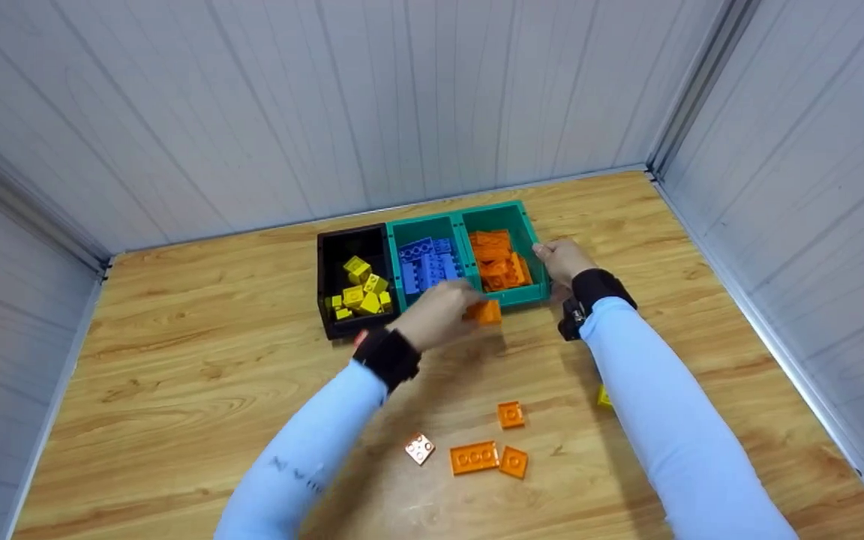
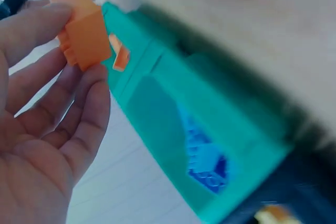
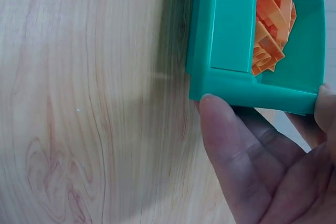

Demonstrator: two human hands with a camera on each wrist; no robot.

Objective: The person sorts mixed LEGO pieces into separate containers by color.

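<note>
My left hand (image 1: 438,313) pinches an orange toy building brick (image 1: 487,312) between thumb and fingers, just in front of the right green bin (image 1: 526,295). The left wrist view shows the same brick (image 2: 86,32) close up, studs toward the palm side. At that bin's right side, my right hand (image 1: 565,262) grips the wall, and in the right wrist view the thumb (image 3: 218,114) lies against the front corner. Orange bricks (image 1: 493,251) lie heaped inside this bin. Blue bricks (image 1: 432,264) fill the green bin beside it, partly hidden by my left hand.
A black bin (image 1: 342,330) with yellow bricks (image 1: 363,296) adjoins the green bins on the left. Nearer on the wooden table lie orange bricks (image 1: 475,457). A yellow brick (image 1: 604,396) shows beside my right forearm. Behind my left wrist peeks something red (image 1: 361,337). White panels enclose the table.
</note>
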